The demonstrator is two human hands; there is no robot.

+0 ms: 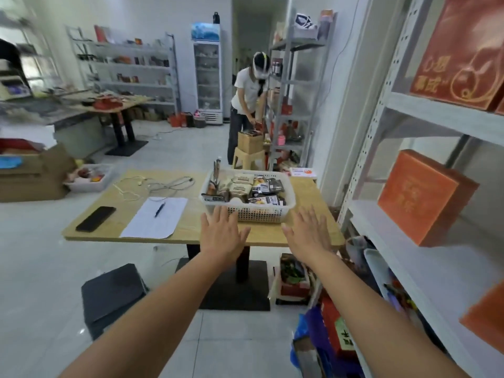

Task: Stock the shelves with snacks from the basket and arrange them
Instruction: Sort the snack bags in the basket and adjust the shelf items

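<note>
A white perforated basket (pixel 283 211) stands on the wooden table (pixel 191 233), filled with several snack packets (pixel 253 186), dark and beige. My left hand (pixel 222 236) and my right hand (pixel 309 231) are stretched out in front of me with fingers straight and palms down, just short of the basket's near side. Neither hand holds anything. The white metal shelf unit (pixel 425 255) rises at the right, with orange boxes (pixel 425 197) on it.
On the table lie a black phone (pixel 96 218), a sheet of paper with a pen (pixel 156 218) and a coiled cable (pixel 152 184). A black stool (pixel 114 296) stands below left. Bags and boxes (pixel 327 331) crowd the floor by the shelf. Another person (pixel 246 105) works at a far shelf.
</note>
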